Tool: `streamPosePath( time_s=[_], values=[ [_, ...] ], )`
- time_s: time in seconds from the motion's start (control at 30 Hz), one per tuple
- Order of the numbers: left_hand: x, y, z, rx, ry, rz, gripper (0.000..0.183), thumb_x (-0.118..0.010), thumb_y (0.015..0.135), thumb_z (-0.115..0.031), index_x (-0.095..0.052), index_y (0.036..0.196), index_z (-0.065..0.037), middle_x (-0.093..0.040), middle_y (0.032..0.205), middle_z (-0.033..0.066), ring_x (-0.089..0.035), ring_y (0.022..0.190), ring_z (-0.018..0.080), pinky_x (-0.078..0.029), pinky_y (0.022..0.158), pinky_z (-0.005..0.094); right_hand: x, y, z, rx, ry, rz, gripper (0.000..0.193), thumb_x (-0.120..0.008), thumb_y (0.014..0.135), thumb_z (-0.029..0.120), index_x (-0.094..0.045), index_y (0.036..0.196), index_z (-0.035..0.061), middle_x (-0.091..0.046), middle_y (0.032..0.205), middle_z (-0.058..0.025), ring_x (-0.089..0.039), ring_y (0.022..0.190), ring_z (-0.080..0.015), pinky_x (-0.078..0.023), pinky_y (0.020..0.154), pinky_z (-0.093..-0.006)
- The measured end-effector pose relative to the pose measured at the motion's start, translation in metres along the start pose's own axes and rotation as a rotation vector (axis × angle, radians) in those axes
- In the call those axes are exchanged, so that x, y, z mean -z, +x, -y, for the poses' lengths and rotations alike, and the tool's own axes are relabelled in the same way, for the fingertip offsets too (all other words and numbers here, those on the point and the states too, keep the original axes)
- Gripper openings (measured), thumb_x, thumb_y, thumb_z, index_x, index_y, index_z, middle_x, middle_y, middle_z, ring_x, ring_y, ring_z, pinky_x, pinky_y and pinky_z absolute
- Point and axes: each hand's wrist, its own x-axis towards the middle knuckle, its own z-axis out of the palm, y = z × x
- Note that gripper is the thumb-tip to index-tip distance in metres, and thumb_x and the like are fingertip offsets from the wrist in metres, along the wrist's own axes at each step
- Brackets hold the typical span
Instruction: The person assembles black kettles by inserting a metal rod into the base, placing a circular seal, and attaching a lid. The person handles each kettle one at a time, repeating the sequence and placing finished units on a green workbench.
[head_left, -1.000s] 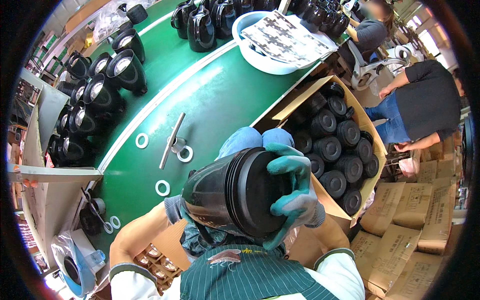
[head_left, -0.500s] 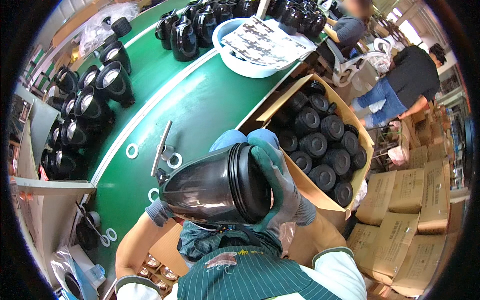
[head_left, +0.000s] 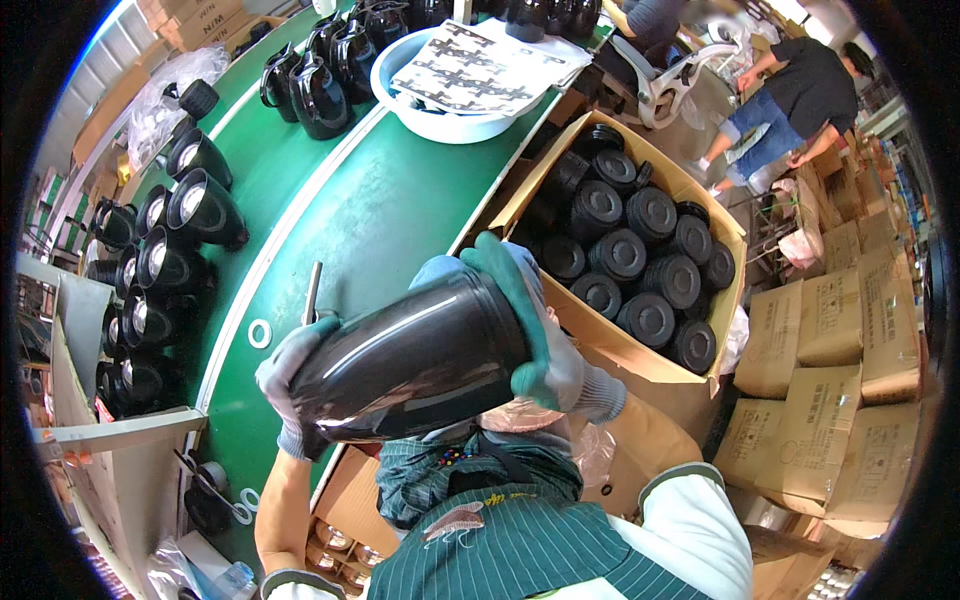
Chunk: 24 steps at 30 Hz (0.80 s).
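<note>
A glossy black jug body (head_left: 410,355) lies tilted on its side across my lap, above the near edge of the green bench. My left hand (head_left: 298,375), gloved in grey and green, is wrapped round its narrower left end. The wide right end rests against my right hand (head_left: 535,335), in a matching glove, with thumb and fingers spread around the rim. What lies under that palm is hidden. Just beyond my left hand a metal bar (head_left: 314,288) stands up from the bench, its lower part covered. A white ring (head_left: 259,333) lies flat to its left.
Several black jugs (head_left: 205,208) line the bench's left side, with more at the back. A pale blue basin (head_left: 440,128) with patterned sheets on it stands there too. An open carton (head_left: 728,300) of black ridged lids is on the right, by stacked cartons (head_left: 815,440). Another person (head_left: 800,95) stands far right.
My left hand has come up around the jug's narrow end, covering the bar's base. My right hand has shifted left, and the ridged band at the wide end no longer shows plainly.
</note>
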Motion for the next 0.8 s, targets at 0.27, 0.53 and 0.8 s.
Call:
streamPosePath(
  time_s=[0.27, 0.53, 0.8],
  values=[
    [-0.02, 0.007, -0.008, -0.135, 0.155, -0.072, 0.026, -0.077, 0.079, -0.007, -0.076, 0.104, 0.002, -0.079, 0.096, 0.0147, -0.076, 0.087, 0.0266, -0.059, 0.084, 0.0347, 0.016, 0.0, -0.014, -0.205, 0.212, -0.099, 0.076, -0.053, 0.107, 0.045, -0.025, 0.162, 0.0016, -0.031, 0.165, -0.0177, -0.033, 0.15, -0.0253, -0.027, 0.124, -0.038],
    [-0.049, -0.01, 0.021, 0.376, -0.21, 0.232, 0.03, -0.073, 0.086, -0.009, -0.074, 0.113, 0.002, -0.077, 0.107, 0.012, -0.075, 0.098, 0.0239, -0.058, 0.093, 0.0355, 0.016, 0.026, 0.025, 0.395, -0.474, 0.042, 0.093, -0.078, 0.081, 0.063, -0.048, 0.152, 0.0105, -0.039, 0.156, -0.025, -0.044, 0.141, -0.0443, -0.036, 0.115, -0.0566],
    [-0.052, -0.029, 0.06, 0.603, -0.427, 0.341, 0.032, -0.069, 0.092, -0.01, -0.072, 0.122, 0.001, -0.073, 0.12, 0.0131, -0.072, 0.107, 0.0246, -0.058, 0.098, 0.0382, 0.014, 0.03, 0.03, 0.422, -0.464, 0.16, 0.095, -0.087, 0.068, 0.063, -0.057, 0.146, 0.0185, -0.04, 0.154, -0.0265, -0.046, 0.136, -0.051, -0.041, 0.109, -0.0616]
  ],
)
